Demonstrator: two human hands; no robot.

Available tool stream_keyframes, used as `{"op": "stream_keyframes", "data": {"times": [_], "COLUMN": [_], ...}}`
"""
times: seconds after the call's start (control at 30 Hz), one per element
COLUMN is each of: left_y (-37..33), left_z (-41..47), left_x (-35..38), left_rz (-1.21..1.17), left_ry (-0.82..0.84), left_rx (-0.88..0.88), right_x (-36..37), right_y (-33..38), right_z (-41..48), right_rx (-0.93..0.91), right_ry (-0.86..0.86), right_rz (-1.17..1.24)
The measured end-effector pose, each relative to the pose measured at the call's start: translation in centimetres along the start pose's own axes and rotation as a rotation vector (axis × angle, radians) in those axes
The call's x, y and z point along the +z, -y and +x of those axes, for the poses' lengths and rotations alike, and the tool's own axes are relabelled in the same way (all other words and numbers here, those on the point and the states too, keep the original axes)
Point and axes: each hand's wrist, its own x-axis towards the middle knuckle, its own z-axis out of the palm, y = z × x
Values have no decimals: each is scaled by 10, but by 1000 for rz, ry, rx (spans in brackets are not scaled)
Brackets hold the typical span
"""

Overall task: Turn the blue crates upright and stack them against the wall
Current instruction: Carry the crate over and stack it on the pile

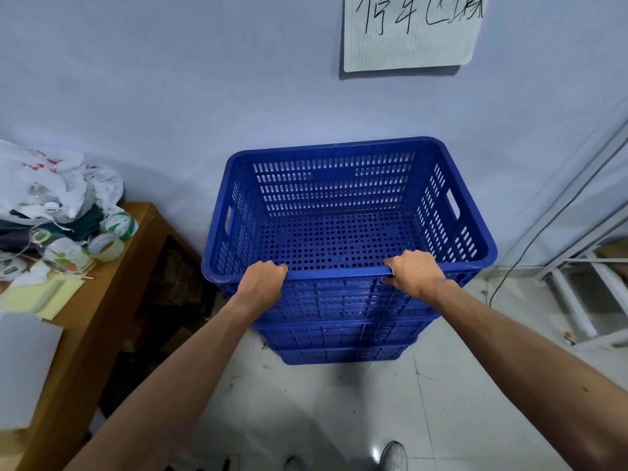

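A blue perforated crate (343, 198) stands upright with its open side up, on top of a stack of other blue crates (339, 338) whose front walls show below it. The stack stands on the floor right against the pale wall (204, 96). My left hand (263, 278) is closed over the near rim of the top crate, left of its middle. My right hand (413, 270) grips the same rim further right. The top crate is empty inside.
A brown wooden table (112, 294) stands to the left, carrying plastic bags (44, 181), tape rolls (107, 246) and yellow paper (40, 297). A white metal frame (584, 287) and a black cable (530, 253) are on the right. A handwritten paper sign (411, 32) hangs above. White tiled floor (339, 402) lies below.
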Motion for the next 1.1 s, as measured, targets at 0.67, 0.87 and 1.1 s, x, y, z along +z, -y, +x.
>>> {"op": "stream_keyframes", "data": {"times": [0.67,0.87,1.1], "left_y": [-4,-1,18], "left_z": [-21,-19,-12], "left_x": [9,14,18], "left_rz": [-51,-69,-97], "left_ry": [-136,-182,-154], "left_rx": [-63,-76,-107], "right_x": [-2,2,10], "right_y": [13,16,30], "right_z": [-5,-4,4], "right_rx": [42,52,31], "right_ry": [-8,-50,-114], "right_rz": [-13,-26,-22]}}
